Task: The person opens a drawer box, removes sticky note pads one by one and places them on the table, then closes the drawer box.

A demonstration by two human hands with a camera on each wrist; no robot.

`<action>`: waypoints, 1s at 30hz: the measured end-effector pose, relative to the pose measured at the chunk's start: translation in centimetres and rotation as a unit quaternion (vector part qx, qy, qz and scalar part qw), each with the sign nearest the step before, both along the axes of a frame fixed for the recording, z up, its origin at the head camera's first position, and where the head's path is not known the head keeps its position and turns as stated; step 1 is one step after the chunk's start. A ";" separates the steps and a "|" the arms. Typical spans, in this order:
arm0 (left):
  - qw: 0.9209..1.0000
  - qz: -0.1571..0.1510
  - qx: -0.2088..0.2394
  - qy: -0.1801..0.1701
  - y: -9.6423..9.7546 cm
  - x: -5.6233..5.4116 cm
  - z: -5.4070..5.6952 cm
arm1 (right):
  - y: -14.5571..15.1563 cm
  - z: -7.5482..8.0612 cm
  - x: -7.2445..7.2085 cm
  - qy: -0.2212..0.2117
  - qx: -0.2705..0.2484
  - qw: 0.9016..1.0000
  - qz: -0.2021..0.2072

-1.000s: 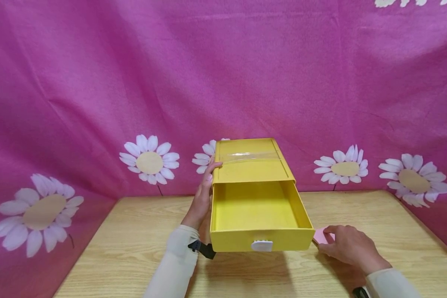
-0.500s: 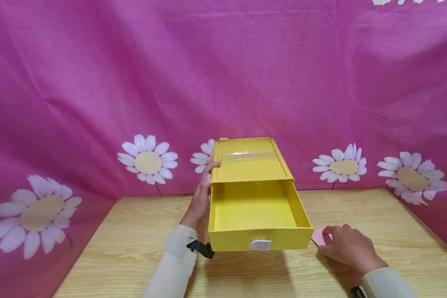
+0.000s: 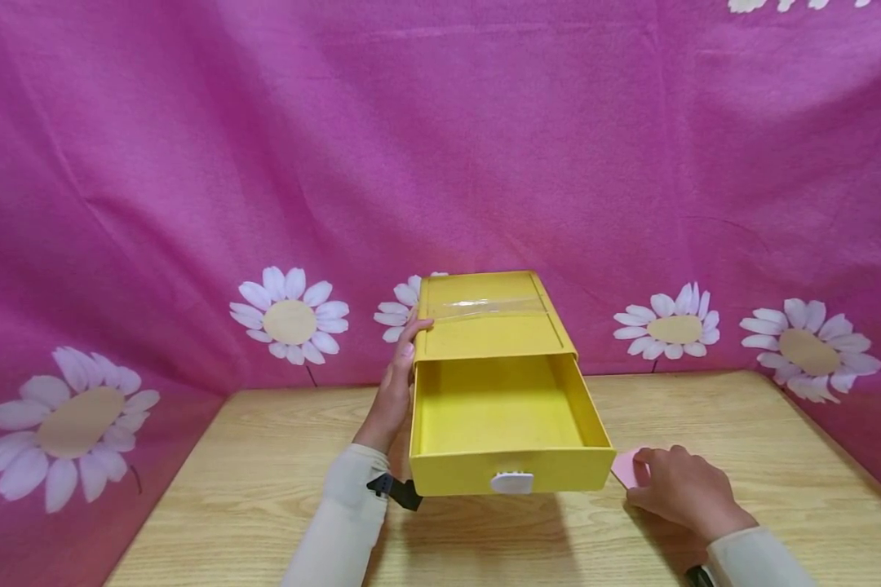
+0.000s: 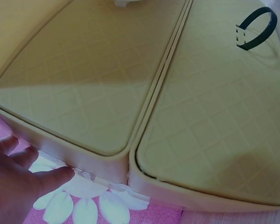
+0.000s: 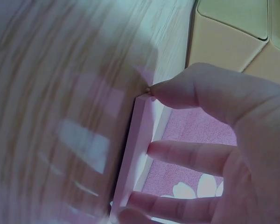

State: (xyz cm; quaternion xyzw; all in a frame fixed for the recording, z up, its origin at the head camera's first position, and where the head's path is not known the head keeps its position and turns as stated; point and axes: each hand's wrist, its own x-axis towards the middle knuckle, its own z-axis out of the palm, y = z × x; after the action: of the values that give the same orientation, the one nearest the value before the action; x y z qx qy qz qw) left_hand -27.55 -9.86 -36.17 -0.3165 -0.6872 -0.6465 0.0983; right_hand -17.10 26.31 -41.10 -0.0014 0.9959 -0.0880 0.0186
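Observation:
A yellow box (image 3: 484,334) with its drawer (image 3: 506,408) pulled out toward me stands on the table; a white tab (image 3: 512,483) is on the drawer front. My left hand (image 3: 392,399) rests against the box's left side, fingers mostly straight, one fingertip over the top edge. In the left wrist view the box's yellow side panels (image 4: 205,107) show a lattice pattern, and my fingers lie along its edge. Right of the drawer, my right hand (image 3: 686,489) holds a flat pink pad (image 3: 630,469) at the table between thumb and fingers. Its thick edge (image 5: 130,140) shows in the right wrist view.
Clear tape (image 3: 484,306) runs across the box top. A black strap loop (image 4: 261,30) appears beside the box side. The wooden table (image 3: 250,489) ends at a magenta cloth (image 3: 338,163) printed with white flowers.
The view has shifted slightly. My right hand has edged slightly left along with the pad. My left hand and the box keep their pose, with the drawer still out.

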 end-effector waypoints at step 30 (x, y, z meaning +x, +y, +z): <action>1.000 -0.005 0.007 0.003 0.1 0.0 0.0 | 0.2 0.3 0.4 -0.010 -0.015 1.000 -0.005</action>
State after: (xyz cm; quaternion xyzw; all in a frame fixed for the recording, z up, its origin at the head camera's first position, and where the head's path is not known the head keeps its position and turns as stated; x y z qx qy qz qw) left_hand -27.53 -9.73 -36.13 -0.3209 -0.6808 -0.6509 0.0998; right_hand -16.66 26.54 -40.78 0.0042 0.9942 -0.1035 0.0280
